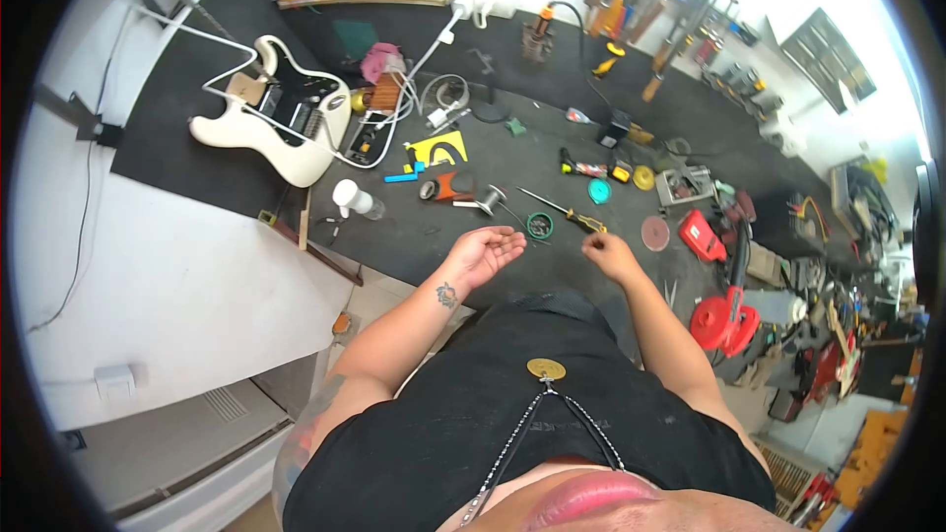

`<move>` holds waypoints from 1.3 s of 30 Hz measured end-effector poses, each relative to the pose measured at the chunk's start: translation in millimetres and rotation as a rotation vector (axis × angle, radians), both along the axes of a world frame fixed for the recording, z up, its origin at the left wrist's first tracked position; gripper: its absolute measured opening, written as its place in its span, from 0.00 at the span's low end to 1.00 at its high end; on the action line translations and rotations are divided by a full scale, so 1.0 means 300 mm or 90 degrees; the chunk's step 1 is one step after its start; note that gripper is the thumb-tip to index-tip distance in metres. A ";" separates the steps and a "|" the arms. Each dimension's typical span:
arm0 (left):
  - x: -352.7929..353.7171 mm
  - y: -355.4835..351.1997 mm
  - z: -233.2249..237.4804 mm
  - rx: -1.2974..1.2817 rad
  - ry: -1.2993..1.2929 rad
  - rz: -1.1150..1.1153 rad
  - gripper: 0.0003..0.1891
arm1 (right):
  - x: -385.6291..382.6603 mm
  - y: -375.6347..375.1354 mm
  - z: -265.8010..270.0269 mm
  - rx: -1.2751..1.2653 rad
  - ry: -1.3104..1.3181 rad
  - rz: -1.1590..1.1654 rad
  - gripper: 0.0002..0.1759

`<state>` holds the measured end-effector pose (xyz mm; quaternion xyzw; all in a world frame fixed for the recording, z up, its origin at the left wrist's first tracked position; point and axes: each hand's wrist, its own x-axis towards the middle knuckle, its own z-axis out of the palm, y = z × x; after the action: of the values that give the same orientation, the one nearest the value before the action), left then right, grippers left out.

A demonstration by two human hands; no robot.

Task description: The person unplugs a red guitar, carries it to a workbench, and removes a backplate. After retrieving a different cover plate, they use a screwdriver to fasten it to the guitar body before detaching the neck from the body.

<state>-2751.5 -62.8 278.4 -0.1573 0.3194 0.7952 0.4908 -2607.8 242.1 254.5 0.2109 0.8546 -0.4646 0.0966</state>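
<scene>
My left hand (487, 254) is palm up at the bench's near edge, fingers apart, with nothing on the palm. Just beyond its fingertips are a solder spool (490, 200) and a small green-rimmed round dish (539, 226) holding small dark pieces. On the right, my right hand (608, 254) has its fingers curled together; whatever they hold, if anything, is hidden. A screwdriver (562, 209) with a yellow and black handle lies just past it, its shaft pointing to the upper left. An orange and black tool (450, 187) rests left of the spool.
A white guitar body (296, 143) lies at the left, crossed by a white cable. Near it stands a white-capped bottle (353, 199). A red blower (724, 323) and a red case (702, 235) are at the right. Tools hang along the back wall.
</scene>
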 end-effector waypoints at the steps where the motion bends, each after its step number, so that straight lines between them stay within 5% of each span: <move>1: -0.021 0.007 0.040 0.007 -0.015 0.005 0.13 | 0.021 -0.005 -0.007 0.022 -0.024 0.001 0.14; 9: -0.172 0.004 0.113 0.037 0.090 0.043 0.12 | 0.279 -0.065 -0.242 0.039 -0.237 0.109 0.16; 12: -0.279 -0.011 0.143 0.049 0.021 0.059 0.06 | 0.457 -0.010 -0.656 -0.039 -0.080 0.090 0.18; 13: -0.349 -0.014 0.166 0.076 0.007 0.092 0.07 | 0.465 -0.061 -0.590 -0.104 -0.120 -0.099 0.19; 14: -0.420 -0.020 0.232 0.130 0.005 0.123 0.09 | 0.463 -0.068 -0.528 -0.104 -0.120 -0.098 0.19; 16: -0.545 -0.032 0.402 0.134 0.151 0.187 0.12 | 0.415 -0.055 -0.432 0.046 -0.131 0.165 0.20; 21: -0.629 -0.017 0.668 0.237 0.351 0.288 0.13 | 0.359 -0.047 -0.379 0.093 -0.236 0.057 0.20; 24: -0.493 0.069 0.543 0.108 0.329 0.222 0.08 | 0.353 -0.055 -0.354 0.048 -0.244 -0.007 0.12; 25: -0.458 0.078 0.393 0.235 0.153 0.094 0.07 | 0.382 -0.056 -0.405 0.027 -0.189 -0.047 0.11; 27: -0.284 0.103 0.141 0.141 0.159 -0.145 0.12 | 0.371 -0.084 -0.298 0.011 -0.229 -0.084 0.11; 30: 0.002 0.098 -0.036 0.025 -0.032 -0.092 0.13 | 0.412 -0.102 -0.297 0.034 -0.156 -0.117 0.11; 34: 0.112 0.066 -0.045 -0.077 -0.118 -0.092 0.16 | 0.431 -0.120 -0.262 0.002 -0.156 -0.163 0.10; 39: 0.009 0.052 -0.017 -0.095 0.067 -0.251 0.10 | 0.378 -0.106 -0.237 0.015 -0.188 -0.129 0.09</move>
<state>-2748.9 -47.3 273.3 -0.0858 0.4270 0.6652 0.6065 -2494.4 210.4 183.3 0.3628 0.8110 -0.4259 0.1710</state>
